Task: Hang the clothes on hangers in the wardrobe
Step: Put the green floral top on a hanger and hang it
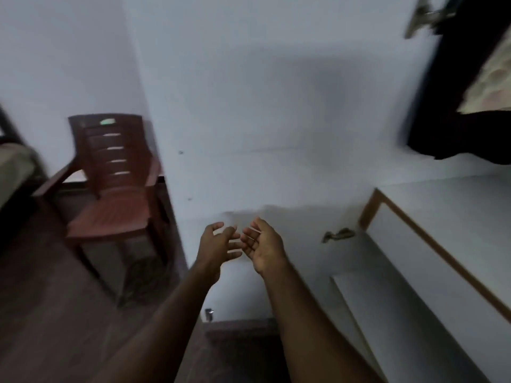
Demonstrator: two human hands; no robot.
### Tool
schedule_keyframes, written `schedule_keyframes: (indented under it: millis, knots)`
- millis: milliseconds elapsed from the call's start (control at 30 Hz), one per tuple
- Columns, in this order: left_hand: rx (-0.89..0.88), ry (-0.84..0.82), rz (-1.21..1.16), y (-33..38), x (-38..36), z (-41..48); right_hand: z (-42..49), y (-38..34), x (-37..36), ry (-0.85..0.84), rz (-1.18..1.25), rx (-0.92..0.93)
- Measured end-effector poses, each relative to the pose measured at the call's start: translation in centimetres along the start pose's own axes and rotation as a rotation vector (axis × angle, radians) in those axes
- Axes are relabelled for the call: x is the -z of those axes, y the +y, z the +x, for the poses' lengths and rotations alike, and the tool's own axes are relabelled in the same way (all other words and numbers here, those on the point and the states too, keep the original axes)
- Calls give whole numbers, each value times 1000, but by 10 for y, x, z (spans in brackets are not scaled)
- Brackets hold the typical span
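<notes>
My left hand [218, 244] and my right hand [262, 244] are stretched out side by side in front of a white wardrobe panel [262, 120], fingertips almost touching. Both have loose, spread fingers and hold nothing. At the upper right a dark garment [448, 106] hangs inside the wardrobe, with a pale patterned cloth [489, 78] beside it. A metal hinge [425, 15] shows at the top right. No hanger is plainly visible. The picture is blurred.
A reddish-brown plastic chair [116, 189] stands on the dark floor at the left, close to the wardrobe's side. A white door with a wood-coloured edge [431, 239] stands open at the lower right, and a second hinge [337, 234] sits near it. A bed corner [13, 167] shows far left.
</notes>
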State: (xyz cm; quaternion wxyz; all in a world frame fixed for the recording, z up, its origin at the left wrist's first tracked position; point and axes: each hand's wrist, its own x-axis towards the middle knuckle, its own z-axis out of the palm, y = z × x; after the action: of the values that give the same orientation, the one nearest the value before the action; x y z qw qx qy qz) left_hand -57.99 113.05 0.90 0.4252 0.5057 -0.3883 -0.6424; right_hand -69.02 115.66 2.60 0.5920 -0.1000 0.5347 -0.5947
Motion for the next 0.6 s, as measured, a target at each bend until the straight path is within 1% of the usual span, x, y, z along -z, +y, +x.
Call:
schedule_keyframes:
  millis: [67,100,167,367,500,600]
  knots:
    - [26,67,-82,-11,49,-4,-3,33,-33,-41,-39,-31]
    - [24,143,-120,-15,95,-11,-10,64,-67,-89,-74,-79]
    - [25,208,-159,-16,126,-19,-10,92,-91,-129,-109,-106]
    - [-10,480,-222,-13,264,-46,-23,199,-208,-323,-313,-218]
    - [0,599,-232,-9,342,-40,-19,247,-276,-431,-410,-281]
    - [9,651,-181,2,397,-19,-3,282,-327,-483,-430,-317]
